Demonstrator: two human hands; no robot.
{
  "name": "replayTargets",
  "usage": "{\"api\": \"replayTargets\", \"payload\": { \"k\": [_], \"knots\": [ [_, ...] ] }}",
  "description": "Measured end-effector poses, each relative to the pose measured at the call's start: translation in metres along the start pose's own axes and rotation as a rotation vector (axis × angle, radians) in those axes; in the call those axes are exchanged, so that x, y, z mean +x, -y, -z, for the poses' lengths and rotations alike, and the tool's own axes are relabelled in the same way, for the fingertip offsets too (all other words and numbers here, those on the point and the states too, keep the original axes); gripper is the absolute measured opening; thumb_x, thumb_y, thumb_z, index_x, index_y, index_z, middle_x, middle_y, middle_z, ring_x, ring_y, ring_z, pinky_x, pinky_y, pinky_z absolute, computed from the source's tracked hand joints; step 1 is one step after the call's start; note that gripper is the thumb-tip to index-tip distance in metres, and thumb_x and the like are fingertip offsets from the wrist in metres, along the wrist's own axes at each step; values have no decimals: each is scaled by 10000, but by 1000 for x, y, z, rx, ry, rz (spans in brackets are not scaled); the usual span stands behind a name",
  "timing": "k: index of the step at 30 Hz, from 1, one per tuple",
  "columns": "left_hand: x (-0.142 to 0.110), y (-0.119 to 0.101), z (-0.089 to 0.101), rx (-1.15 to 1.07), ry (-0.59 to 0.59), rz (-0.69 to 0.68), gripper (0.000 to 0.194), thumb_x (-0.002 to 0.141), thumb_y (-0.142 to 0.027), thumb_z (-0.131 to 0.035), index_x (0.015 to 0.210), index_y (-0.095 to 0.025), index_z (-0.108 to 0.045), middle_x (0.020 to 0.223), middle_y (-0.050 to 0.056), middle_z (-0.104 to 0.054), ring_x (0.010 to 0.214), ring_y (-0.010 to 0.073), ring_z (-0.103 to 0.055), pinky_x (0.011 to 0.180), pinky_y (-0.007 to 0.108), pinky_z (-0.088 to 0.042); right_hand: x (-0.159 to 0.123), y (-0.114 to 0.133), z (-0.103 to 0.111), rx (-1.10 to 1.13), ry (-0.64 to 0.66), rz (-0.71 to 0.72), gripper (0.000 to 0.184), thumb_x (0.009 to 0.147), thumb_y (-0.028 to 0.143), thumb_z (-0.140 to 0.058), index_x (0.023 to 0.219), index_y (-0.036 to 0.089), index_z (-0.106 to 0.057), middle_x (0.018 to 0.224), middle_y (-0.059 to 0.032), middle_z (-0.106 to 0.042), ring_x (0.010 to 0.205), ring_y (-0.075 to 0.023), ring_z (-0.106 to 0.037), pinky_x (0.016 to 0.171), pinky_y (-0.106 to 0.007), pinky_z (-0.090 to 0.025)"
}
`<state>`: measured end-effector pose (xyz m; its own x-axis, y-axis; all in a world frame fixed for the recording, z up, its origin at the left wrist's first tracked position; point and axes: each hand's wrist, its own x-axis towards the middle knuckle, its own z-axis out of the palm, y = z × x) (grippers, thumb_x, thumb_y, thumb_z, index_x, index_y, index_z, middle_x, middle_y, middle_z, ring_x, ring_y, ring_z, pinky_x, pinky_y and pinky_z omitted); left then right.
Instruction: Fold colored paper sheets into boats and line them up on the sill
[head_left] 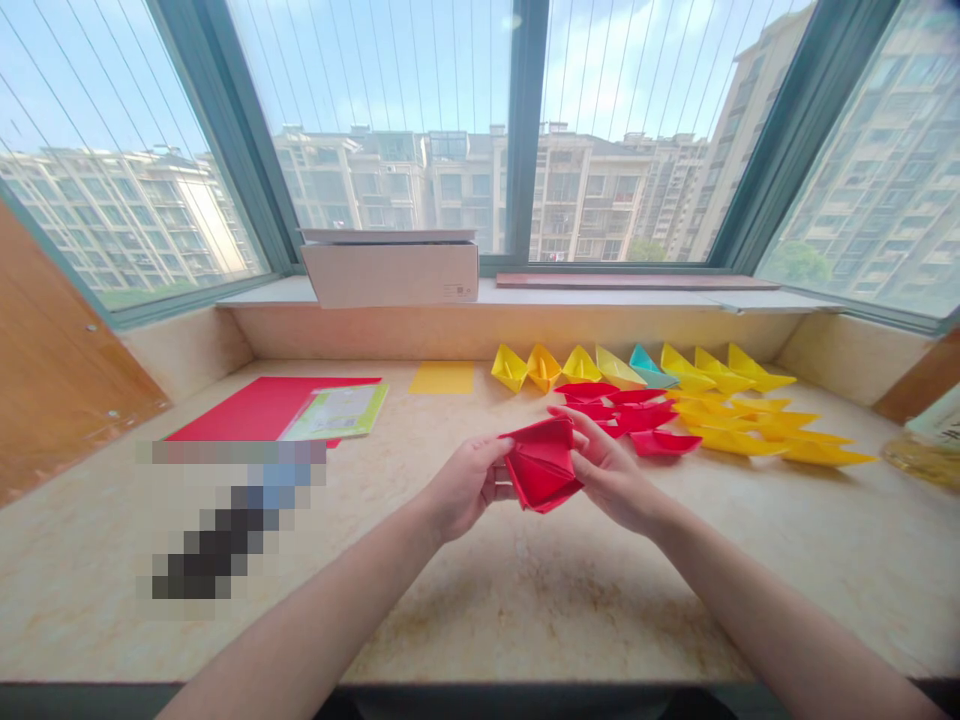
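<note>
Over beige marbled counter, at five o'clock from white rectangular cardboard box: grasped by bare left hand and bare right hand, red folded paper piece. At three o'clock from it, yellow folded paper boats.

Bare forearms converge on the red paper; left hand pinches its left side, right hand its right.

back-row boats: 8 | held paper: 1 | yellow sheet: 1 | box: 1
</note>
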<state>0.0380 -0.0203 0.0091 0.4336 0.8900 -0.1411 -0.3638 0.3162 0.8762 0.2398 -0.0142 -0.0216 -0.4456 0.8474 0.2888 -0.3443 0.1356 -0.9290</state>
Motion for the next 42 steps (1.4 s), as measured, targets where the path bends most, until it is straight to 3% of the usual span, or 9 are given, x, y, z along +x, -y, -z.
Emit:
{"api": "replayTargets", "payload": {
  "k": [9, 19, 23, 26, 29, 31, 34, 38, 42],
  "knots": [
    [6, 10, -2, 101, -123, -120, 202, 850, -243, -612, 981, -122, -709, 919, 95, -751, 767, 178, -681, 699, 268, -528, 0, -5, -11, -59, -33, 10, 548, 846, 416, -723, 1323, 321, -472, 1204, -80, -656, 972, -225, -693, 789, -375, -586],
    [4, 12, -1, 254, -137, -200, 209, 838, -328, -662, 838, -120, -680, 764, 58, -721, 674, 161, -638, 616, 240, -466, -2, -14, -15, -86, -77, 62, 522, 849, 425, -719, 1283, 315, -451, 1116, -59, -699, 878, -212, -706, 742, -346, -579],
    [5, 10, -2, 181, -128, -196, 192, 843, -313, -644, 868, -128, -685, 740, 50, -720, 657, 171, -652, 649, 266, -497, 2, -11, -16, -55, -125, 31, 514, 857, 469, -693, 1284, 301, -462, 1169, -83, -691, 938, -245, -715, 767, -395, -598],
    [4, 6, -3, 21, -84, -184, 334, 889, -385, -594, 1114, -141, -638, 885, 75, -750, 759, 207, -698, 740, 326, -532, 5, -7, -13, -78, -175, 60, 472, 871, 464, -677, 1268, 285, -497, 1207, -94, -684, 1033, -261, -694, 832, -418, -590],
    [2, 3, -1, -98, -25, -241, 605, 905, -485, -584, 1409, -194, -420, 1097, 102, -735, 967, 234, -701, 898, 384, -513, 8, -4, -9, -109, -250, 107, 409, 880, 450, -669, 1229, 290, -529, 1210, -81, -689, 1085, -259, -674, 883, -420, -573],
    [1, 2, 3, -93, 54, -295, 800, 858, -545, -641, 1499, -220, -289, 1258, 129, -674, 1155, 257, -634, 1015, 406, -450, 9, -3, -8, -112, -294, 133, 386, 884, 442, -668, 1212, 290, -531, 1193, -74, -697, 1097, -254, -668, 914, -423, -558],
    [1, 2, 7, 16, 158, -336, 962, 768, -550, -742, 1533, -246, -244, 1455, 155, -520, 1338, 312, -486, 1093, 446, -376, 9, -5, -6, -142, -318, 162, 391, 888, 417, -671, 1215, 275, -509, 1183, -81, -689, 1102, -248, -661, 937, -430, -543],
    [1, 0, 7, 300, 92, -332, 768, 797, -382, -760, 1462, -196, -422, 1481, 165, -485, 1339, 344, -473, 1088, 467, -386, 6, -8, -6, -318, -258, 154, 416, 867, 366, -701, 1207, 267, -483, 1217, -88, -643, 1063, -240, -668, 899, -422, -562],
    [2, -2, 7, 510, 44, -409, 551, 864, -277, -666, 1388, -175, -529, 1438, 129, -541, 1337, 309, -481, 1124, 432, -358, 1, -3, -5, -542, -184, 141, 458, 891, 324, -665, 1298, 264, -463, 1283, -107, -608, 1083, -246, -661, 901, -426, -564]
  ]
}}
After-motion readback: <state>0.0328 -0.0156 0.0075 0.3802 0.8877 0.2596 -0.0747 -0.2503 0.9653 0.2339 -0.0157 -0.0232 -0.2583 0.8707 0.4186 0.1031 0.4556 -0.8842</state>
